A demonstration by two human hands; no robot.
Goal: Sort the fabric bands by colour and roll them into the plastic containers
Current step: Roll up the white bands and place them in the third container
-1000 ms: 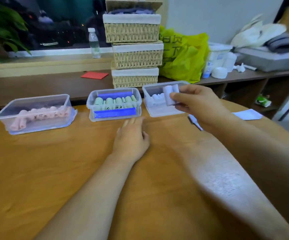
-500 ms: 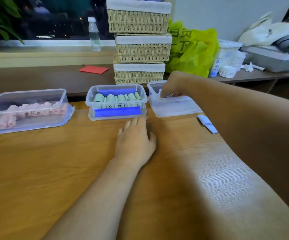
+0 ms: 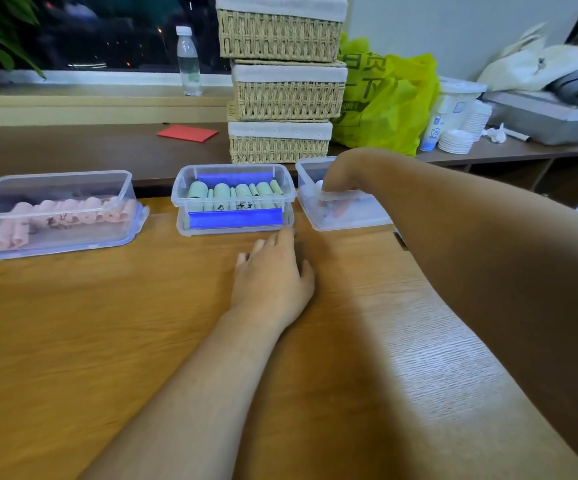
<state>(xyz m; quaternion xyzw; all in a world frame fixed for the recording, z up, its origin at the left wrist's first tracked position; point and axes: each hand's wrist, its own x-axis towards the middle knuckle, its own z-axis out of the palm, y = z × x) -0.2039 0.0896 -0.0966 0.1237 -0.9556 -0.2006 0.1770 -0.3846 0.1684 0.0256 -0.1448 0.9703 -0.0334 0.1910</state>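
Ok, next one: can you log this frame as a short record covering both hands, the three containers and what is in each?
left hand: flat on the table, fingers straight, holding nothing
right hand: reaching down into the right container; grip cannot be seen
left container: pink rolls
middle container: green rolls
right container contents: mostly hidden by the hand; one pale roll shows
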